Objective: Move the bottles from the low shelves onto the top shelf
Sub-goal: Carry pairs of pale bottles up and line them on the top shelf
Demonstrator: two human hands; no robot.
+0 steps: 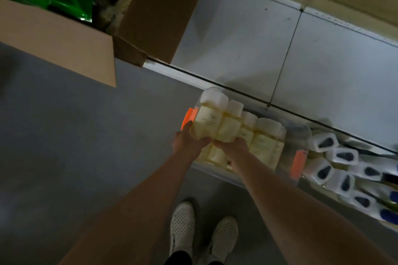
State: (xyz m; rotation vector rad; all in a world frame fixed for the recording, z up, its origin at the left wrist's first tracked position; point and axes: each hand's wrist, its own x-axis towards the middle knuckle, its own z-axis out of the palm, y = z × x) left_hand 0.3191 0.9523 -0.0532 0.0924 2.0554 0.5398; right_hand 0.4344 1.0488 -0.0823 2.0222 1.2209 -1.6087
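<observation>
Bare forearms [150,196], no sleeves; white perforated shoes [182,228]; dark trouser hems [178,258].

Bare top shelf [247,34] — cardboard box [159,13] crowding its left end

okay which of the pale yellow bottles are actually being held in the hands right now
The two leftmost pale yellow bottles, raised above the row. The left hand and right hand grip their bases together; the other yellow bottles to their right stay untouched on the low shelf.

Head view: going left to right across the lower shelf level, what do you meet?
Left hand → held pale yellow bottles → right hand → shelved yellow bottles → orange tag → white-capped bottles.
</observation>
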